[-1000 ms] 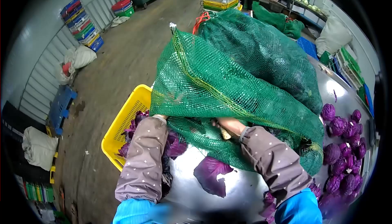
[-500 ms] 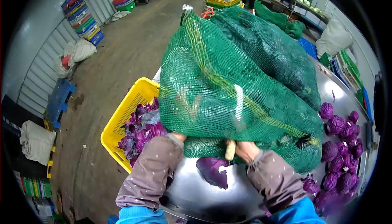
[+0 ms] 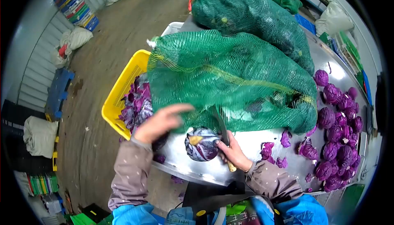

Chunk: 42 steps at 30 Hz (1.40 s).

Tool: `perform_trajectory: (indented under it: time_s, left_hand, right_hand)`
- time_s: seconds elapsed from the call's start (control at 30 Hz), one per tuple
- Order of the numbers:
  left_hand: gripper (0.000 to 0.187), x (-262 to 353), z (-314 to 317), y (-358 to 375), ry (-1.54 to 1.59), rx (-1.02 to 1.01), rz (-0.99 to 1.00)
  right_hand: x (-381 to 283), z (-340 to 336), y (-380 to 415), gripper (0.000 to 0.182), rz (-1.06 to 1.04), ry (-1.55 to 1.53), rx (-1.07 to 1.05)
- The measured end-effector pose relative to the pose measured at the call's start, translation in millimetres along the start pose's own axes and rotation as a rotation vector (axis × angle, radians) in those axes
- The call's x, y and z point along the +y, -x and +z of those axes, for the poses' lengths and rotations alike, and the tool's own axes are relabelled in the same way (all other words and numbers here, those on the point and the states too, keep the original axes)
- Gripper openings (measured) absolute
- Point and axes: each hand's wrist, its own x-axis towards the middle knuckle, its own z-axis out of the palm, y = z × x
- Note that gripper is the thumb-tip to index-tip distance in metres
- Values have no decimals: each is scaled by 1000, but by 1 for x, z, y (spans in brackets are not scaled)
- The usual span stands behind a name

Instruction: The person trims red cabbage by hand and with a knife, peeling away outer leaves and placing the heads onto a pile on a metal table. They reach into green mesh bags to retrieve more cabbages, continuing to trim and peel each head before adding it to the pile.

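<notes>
My right hand [image 3: 235, 152] is wrapped round the wooden handle of a knife [image 3: 223, 125], its blade pointing up and away. Its fingertips are beside a red cabbage [image 3: 201, 144] with dull outer leaves, at the near edge of the metal table [image 3: 250, 139]. Blurred by motion, my left hand [image 3: 163, 121] is raised to the cabbage's left with fingers spread and nothing in it. Just beyond both hands lies a green mesh sack [image 3: 230, 77], slumped flat on its left part and bulky on the right.
At left, a yellow basket [image 3: 113, 106] holds purple leaves. Behind the front sack lies another full mesh sack [image 3: 254, 15]. Many trimmed red cabbages [image 3: 336, 132] are piled at right, with loose leaves [image 3: 266, 151] nearby. Stacked crates [image 3: 78, 9] stand far left.
The front sack has dropped from its raised position onto the table. My left hand has come out from under it, open. A whole cabbage now shows between my hands, and the knife blade is visible.
</notes>
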Motion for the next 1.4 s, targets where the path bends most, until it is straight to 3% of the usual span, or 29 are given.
perform_trajectory:
  time_s: [0.03, 0.07, 0.1, 0.17, 0.23, 0.27, 0.33, 0.37, 0.4, 0.43, 0.47, 0.5, 0.57, 0.63, 0.7, 0.73, 0.77, 0.83, 0.9, 0.97, 1.0, 1.17, 1.3, 1.37, 1.4]
  left_hand:
    - [44, -7, -8, 8, 571, 158, 101]
    - [40, -12, -12, 15, 632, 476, 68]
    - [35, -17, -1, 26, 453, 763, -8]
    - [34, -34, 31, 53, 53, 837, -184]
    - [53, -62, 85, 75, -65, 697, -175]
    - [67, -90, 116, 82, -19, 626, -139]
    - [92, -96, 158, 70, 230, 573, -38]
    - [104, -84, 170, 63, 435, 581, 22]
    - [110, -83, 172, 61, 264, 615, -44]
    - [110, -73, 169, 58, 265, 614, -32]
    - [111, -56, 167, 60, 57, 634, -21]
    - [113, -41, 166, 64, -150, 651, -17]
    - [115, -32, 169, 66, -246, 681, -40]
    - [114, -38, 174, 62, -656, 618, -191]
    - [107, -48, 175, 55, -592, 709, -197]
    - [107, -54, 173, 51, -551, 727, -183]
    - [108, -57, 170, 47, -507, 747, -175]
    - [108, -61, 163, 38, -496, 716, -122]
    - [108, -63, 158, 31, -565, 720, -106]
    - [107, -62, 154, 26, -577, 701, -140]
    - [106, -61, 152, 23, -587, 675, -174]
    - [96, -54, 144, 7, -595, 649, -154]
    - [92, -59, 145, -5, -566, 638, -262]
    - [94, -44, 161, -11, -717, 607, -243]
    - [98, -40, 178, -10, -776, 686, -287]
  right_hand:
    - [4, 2, 2, 53, -41, 32, 17]
    - [5, 0, 8, 54, -30, 58, -21]
    - [3, -2, 10, 54, -23, 84, -53]
    - [15, -3, 12, 58, -147, 246, 13]
    - [48, -4, 1, 59, -455, 400, 103]
    - [42, -2, 8, 59, -454, 396, 101]
    - [16, -2, 20, 54, -115, 321, 12]
    - [18, -4, 22, 54, -116, 324, 14]
    - [22, -6, 23, 50, -37, 121, -48]
    - [21, -10, 21, 45, 33, -75, -109]
    - [21, -9, 25, 40, 37, -153, -129]
    - [23, -9, 27, 40, 36, -150, -129]
    - [30, -10, 30, 38, 134, -30, -172]
    - [32, -17, 31, 34, 119, 104, -147]
    - [42, -25, 29, 31, -785, 977, 303]
    - [22, -23, 45, 29, -640, 894, 215]
    - [19, -24, 49, 29, -635, 894, 210]
    - [15, -25, 51, 22, -860, 1060, 77]
    - [8, -20, 49, 15, -881, 1102, 74]
    - [2, -21, 40, 10, -747, 1326, 64]
    - [2, -22, 34, 7, -847, 1361, 122]
    - [0, -24, 7, 7, -898, 1499, 217]
    - [3, -23, -17, 6, -818, 1523, 267]
    - [19, -26, -42, 5, -724, 1564, 396]
    - [19, -33, -50, 7, -603, 1523, 294]
